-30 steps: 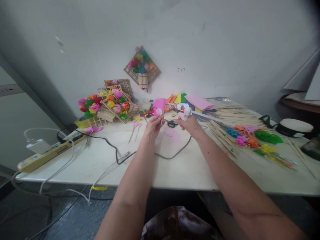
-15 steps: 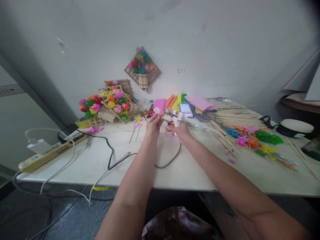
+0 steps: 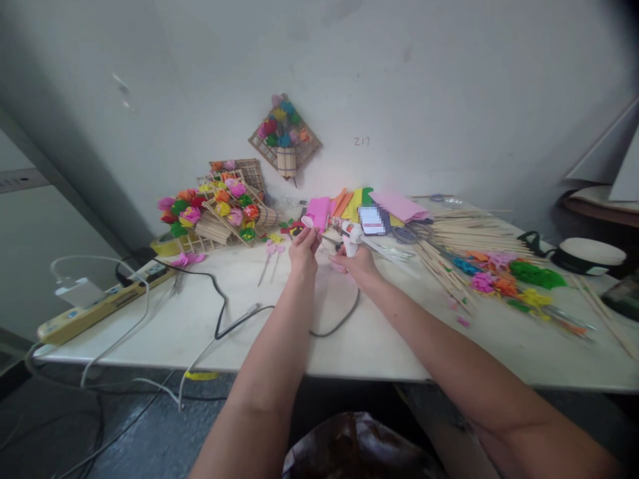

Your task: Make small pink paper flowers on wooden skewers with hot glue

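Note:
My left hand (image 3: pixel 305 250) is closed in a pinch on a small pale-pink paper petal (image 3: pixel 307 221), which stands up above the fingertips. Just to its right, my right hand (image 3: pixel 358 263) grips the handle of a white glue gun (image 3: pixel 352 236), its nozzle turned towards the left hand. A dark cord (image 3: pixel 344 324) curves over the table below the hands. Left of my left hand lie two pink paper pieces on thin stems (image 3: pixel 272 249). Part of a pink piece (image 3: pixel 338 267) shows beneath my right hand.
Paper flowers in bamboo holders (image 3: pixel 214 213) crowd the left; a power strip (image 3: pixel 107 303) lies before them. Coloured paper sheets (image 3: pixel 357 203) and a phone (image 3: pixel 373 219) sit behind the hands. Bamboo sticks (image 3: pixel 469 233) and paper blossoms (image 3: pixel 504 283) cover the right side.
The petal in my left hand has tilted and shifted slightly left and down. My right hand has turned the glue gun a little, and its body shows more clearly.

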`<move>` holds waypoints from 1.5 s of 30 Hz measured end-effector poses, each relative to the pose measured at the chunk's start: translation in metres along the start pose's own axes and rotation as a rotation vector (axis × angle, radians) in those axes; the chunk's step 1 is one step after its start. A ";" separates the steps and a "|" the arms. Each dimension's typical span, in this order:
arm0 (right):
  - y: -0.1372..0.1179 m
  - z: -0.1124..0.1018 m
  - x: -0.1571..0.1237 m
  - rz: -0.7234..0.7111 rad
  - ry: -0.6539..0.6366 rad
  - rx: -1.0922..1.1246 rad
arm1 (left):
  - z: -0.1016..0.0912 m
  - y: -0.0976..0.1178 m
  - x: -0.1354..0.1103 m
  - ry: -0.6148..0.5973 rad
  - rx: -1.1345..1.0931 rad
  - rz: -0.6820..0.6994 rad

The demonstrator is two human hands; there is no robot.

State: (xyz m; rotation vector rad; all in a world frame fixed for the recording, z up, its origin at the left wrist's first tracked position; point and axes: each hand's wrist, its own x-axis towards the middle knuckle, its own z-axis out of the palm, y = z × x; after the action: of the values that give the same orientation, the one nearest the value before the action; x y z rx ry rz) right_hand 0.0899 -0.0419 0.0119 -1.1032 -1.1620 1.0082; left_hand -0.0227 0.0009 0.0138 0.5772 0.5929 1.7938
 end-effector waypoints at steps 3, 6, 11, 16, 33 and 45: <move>0.000 0.000 -0.001 0.004 0.026 -0.085 | -0.001 -0.001 0.001 0.035 -0.002 0.014; 0.005 0.000 0.002 -0.044 0.046 -0.141 | -0.001 -0.001 0.001 0.056 0.007 0.028; 0.024 0.002 0.013 -0.064 0.060 -0.194 | 0.000 -0.002 0.000 0.065 0.001 0.039; 0.027 0.001 0.016 -0.052 0.085 -0.296 | 0.003 -0.001 -0.003 0.057 -0.006 0.009; 0.020 0.000 0.013 0.018 0.081 -0.156 | 0.000 0.000 -0.001 0.002 0.017 -0.042; -0.003 0.001 0.001 0.112 0.100 -0.084 | -0.001 -0.001 0.001 -0.022 0.031 -0.058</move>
State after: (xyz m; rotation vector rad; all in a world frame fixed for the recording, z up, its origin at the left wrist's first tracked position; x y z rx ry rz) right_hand 0.0888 -0.0414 0.0153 -1.2830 -1.0798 0.9852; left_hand -0.0232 0.0019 0.0124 0.5941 0.6175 1.7243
